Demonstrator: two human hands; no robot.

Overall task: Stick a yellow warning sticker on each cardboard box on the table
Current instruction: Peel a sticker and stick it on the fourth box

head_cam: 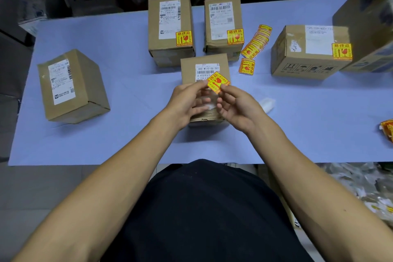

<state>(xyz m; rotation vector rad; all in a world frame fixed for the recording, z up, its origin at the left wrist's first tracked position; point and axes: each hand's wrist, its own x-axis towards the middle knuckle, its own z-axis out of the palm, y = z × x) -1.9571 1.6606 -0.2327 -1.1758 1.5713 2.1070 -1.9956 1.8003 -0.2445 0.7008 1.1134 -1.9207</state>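
**Sticker held over the near box; three boxes labelled, two bare**

Surroundings: a crumpled white scrap (266,103) lay on the pale blue surface (127,144) just right of the near box (204,66). A large carton (370,17) stood at the right edge, partly overlapping the right-hand box (306,53). A second heap of yellow stickers (387,128) was cut off by the frame edge, well right of the near box. Both hands and the held sticker covered the lower half of the near box's top.

Task item: the held sticker (218,82) was yellow with red print and a broken-glass symbol, tilted diamond-wise, above the near box's white shipping label. The left hand (187,102) pinched its left corner between thumb and fingertips; the right hand (236,105) pinched its lower right corner. Whether the sticker touched the box could not be told.

Counts: five small boxes. Three carried a sticker: back-left box (170,27), back-right box (222,25), right-hand box. Two did not: the near box and the far-left box (72,87). Loose stickers: a fanned strip (256,42) behind and right of the near box, number not countable, plus one separate sticker (246,66) just below it.
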